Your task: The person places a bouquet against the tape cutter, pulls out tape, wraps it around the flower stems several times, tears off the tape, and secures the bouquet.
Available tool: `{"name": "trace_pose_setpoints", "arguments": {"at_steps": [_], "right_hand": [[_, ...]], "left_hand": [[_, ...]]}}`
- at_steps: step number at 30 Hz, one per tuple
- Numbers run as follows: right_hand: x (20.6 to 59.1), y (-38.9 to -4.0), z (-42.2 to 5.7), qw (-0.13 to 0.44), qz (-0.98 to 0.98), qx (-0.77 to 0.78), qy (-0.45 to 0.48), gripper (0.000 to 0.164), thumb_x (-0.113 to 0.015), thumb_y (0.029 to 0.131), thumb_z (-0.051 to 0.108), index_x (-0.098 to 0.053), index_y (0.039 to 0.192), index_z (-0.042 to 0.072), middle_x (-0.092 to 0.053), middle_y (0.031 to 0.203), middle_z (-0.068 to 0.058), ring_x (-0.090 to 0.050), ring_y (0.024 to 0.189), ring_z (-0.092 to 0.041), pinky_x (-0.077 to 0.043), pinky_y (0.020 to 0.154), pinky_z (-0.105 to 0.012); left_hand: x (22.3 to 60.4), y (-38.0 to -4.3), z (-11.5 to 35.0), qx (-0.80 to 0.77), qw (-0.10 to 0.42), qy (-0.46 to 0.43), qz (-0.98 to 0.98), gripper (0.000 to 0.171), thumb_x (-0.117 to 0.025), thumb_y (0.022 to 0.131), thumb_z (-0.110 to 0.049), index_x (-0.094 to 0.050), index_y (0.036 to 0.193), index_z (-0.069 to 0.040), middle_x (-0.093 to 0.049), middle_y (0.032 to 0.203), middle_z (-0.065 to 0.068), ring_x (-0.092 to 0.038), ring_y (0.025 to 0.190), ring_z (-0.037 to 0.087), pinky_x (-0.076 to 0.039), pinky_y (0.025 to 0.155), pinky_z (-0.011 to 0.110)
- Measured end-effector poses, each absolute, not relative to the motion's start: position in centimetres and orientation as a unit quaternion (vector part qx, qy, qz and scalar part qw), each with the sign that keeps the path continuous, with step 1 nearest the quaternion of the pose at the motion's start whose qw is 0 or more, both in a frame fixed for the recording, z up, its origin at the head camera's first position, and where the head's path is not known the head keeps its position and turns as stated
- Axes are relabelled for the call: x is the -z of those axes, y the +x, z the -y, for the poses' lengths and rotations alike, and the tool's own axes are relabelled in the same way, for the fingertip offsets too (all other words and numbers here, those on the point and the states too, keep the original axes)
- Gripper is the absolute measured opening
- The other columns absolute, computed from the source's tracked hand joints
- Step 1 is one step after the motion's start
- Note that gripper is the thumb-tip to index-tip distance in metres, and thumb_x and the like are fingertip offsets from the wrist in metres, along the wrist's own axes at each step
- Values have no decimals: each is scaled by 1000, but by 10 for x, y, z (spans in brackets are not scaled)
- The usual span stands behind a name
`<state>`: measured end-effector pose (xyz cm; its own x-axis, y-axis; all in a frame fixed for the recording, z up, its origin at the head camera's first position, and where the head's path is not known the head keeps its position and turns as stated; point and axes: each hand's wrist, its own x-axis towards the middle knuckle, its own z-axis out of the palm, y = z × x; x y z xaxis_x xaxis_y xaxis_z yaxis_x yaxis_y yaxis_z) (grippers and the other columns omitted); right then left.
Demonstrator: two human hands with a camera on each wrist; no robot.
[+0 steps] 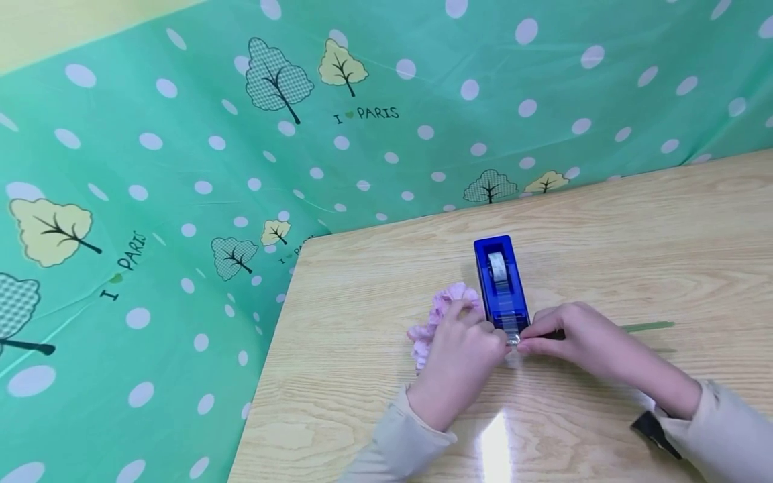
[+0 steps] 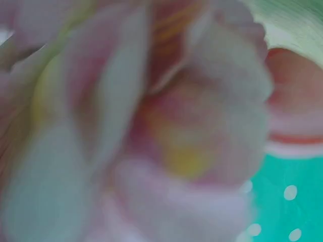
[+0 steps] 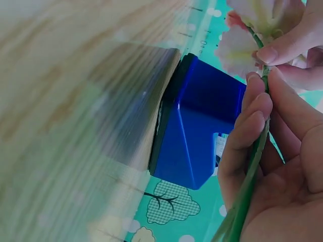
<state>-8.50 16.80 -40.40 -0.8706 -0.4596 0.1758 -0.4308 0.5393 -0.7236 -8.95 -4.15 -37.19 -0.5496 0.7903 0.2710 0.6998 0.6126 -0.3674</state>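
Observation:
Pink flowers (image 1: 427, 335) on a green stem (image 3: 250, 184) lie across both hands. My left hand (image 1: 464, 352) pinches the stem just under the blossoms, thumb and finger meeting on it in the right wrist view. Directly below, my right hand (image 1: 582, 335) grips the same stem between its thumb and curled fingers. The hands nearly meet at the front end of a blue tape dispenser (image 1: 502, 285), where clear tape shows close to the fingertips. Blurred petals (image 2: 212, 70) fill most of the left wrist view and hide much of the left hand's work.
The dispenser stands upright on a wood-grain table (image 1: 338, 322), with a tape roll (image 1: 498, 267) inside. Stem ends (image 1: 649, 327) stick out beyond the right hand. A green dotted cloth (image 1: 386, 157) hangs behind and at the left. A black strap (image 1: 655, 433) sits by the right sleeve.

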Motion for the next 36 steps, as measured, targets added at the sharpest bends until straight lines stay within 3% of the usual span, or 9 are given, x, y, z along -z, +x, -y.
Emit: {"name": "trace_pose_setpoints", "arguments": {"at_steps": [7,10,14,17,25,32,36], "right_hand": [[402,-84,-167,-7,-890,378,-257,6,-75,87,28,-80,90,25,-71,87,19,-65,79,2,-56,69,-24],[401,-84,-167,-10,-893,369,-258,5,-76,85,28,-80,89,26,-71,86,20,-65,79,3,-56,69,-24],[401,-84,-168,-16,-891,368,-267,6,-77,85,27,-80,90,26,-69,86,22,-63,78,5,-55,68,-24],[401,-83,-169,-23,-888,366,-278,6,-77,84,25,-80,90,26,-68,84,23,-61,76,6,-54,66,-23],[402,-83,-170,-35,-889,358,-284,7,-79,83,21,-79,88,25,-63,80,25,-54,70,8,-50,61,-21],[402,-86,-165,38,-893,386,-227,13,-74,88,36,-77,91,24,-69,85,18,-60,75,4,-52,64,-23],[400,-89,-159,46,-893,413,-170,21,-67,94,38,-78,88,21,-64,69,14,-49,58,1,-43,53,-21]], "left_hand": [[372,-88,42,-119,207,-432,870,8,-79,79,-21,-76,79,-28,-74,80,-14,-59,75,7,-42,97,31],[372,-90,41,-112,185,-431,876,4,-76,85,-30,-77,81,-28,-74,83,-14,-61,78,6,-41,102,33],[373,-93,42,-102,127,-426,890,21,-65,93,-46,-77,89,-29,-75,88,-13,-66,87,6,-37,108,37],[374,-96,43,-97,107,-430,891,23,-63,94,-48,-77,91,-31,-75,87,-15,-66,90,4,-35,111,36],[377,-101,44,-101,145,-458,871,18,-66,92,-47,-78,85,-37,-74,84,-18,-68,86,0,-35,112,35],[379,-103,45,-102,149,-475,861,10,-72,88,-38,-77,80,-35,-73,77,-19,-67,82,1,-36,111,36],[380,-103,43,-113,149,-478,858,10,-71,89,-38,-77,83,-35,-74,80,-18,-69,86,2,-37,110,36]]}}
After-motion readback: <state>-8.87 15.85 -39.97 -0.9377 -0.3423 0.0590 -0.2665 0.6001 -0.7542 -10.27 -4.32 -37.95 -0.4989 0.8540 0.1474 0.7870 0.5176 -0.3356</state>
